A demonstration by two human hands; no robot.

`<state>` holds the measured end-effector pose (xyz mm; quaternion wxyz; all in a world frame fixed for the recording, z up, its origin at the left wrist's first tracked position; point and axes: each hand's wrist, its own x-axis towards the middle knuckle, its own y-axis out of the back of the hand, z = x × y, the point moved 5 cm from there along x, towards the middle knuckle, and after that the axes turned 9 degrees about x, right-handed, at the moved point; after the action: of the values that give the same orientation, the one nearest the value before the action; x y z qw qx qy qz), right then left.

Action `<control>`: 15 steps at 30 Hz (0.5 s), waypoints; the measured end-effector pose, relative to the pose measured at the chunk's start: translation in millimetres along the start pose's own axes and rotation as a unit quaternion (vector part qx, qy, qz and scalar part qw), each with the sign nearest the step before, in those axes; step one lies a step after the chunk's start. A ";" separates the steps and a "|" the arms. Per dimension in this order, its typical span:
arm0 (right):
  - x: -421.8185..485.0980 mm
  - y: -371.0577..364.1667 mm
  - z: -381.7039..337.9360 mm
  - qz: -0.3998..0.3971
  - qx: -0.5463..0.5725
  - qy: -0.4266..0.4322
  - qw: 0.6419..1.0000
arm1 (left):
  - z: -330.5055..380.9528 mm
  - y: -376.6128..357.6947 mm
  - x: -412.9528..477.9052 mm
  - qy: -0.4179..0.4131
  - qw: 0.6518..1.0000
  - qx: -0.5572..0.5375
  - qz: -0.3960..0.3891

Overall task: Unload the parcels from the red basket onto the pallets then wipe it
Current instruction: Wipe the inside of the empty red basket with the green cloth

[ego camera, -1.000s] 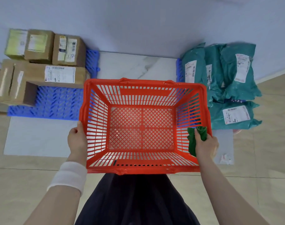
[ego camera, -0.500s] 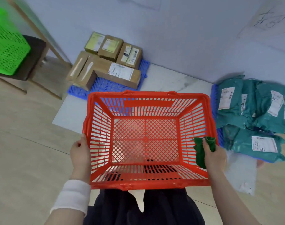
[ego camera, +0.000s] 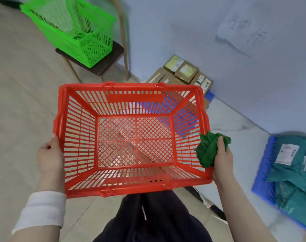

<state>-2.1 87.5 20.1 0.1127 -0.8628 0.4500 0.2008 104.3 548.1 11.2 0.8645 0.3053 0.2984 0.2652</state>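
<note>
While the left hand (ego camera: 50, 154) grips the outer left wall of the red basket (ego camera: 131, 88), thumb up against the rim, the right hand (ego camera: 223, 161) closes around a bunched green cloth (ego camera: 209, 151) at the right rim; I cannot tell whether those fingers also hook the basket itself. A second ago the cloth hangs down the inside of the right wall; now it sits gathered higher and more to the outside, so it reads as lifted off the plastic rather than rubbing it. The basket is held off the floor (ego camera: 17, 102) in front of the person's legs, with nothing inside and its mesh bottom showing the tiles beneath. What changes most is the heading: the view swings left, away from the unloaded goods. The cardboard boxes (ego camera: 185, 72) now sit past the basket's far right corner, and the teal mailer bags (ego camera: 291, 163) on their blue pallet (ego camera: 264, 172) slide to the right edge. A green basket (ego camera: 70, 27) on a chair (ego camera: 103, 67) comes into view at the upper left. My judgement is that unloading is finished, wiping is ending or paused, and the basket is being carried off.
</note>
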 end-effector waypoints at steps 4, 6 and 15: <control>-2.2 -73.0 -12.9 -0.050 -0.012 0.027 0.998 | 0.6 35.3 26.7 0.021 0.998 -0.043 0.033; 0.9 -105.4 -16.6 -0.056 -0.034 0.050 0.997 | 4.7 45.0 38.3 0.039 0.996 -0.067 0.048; 21.1 -239.5 -26.0 -0.089 -0.081 0.042 0.992 | 25.8 79.2 100.5 0.095 0.983 -0.111 0.110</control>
<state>212.0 198.7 37.2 0.0409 -0.9134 0.3580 0.1896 168.4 656.2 46.5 0.8262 0.2118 0.3125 0.4182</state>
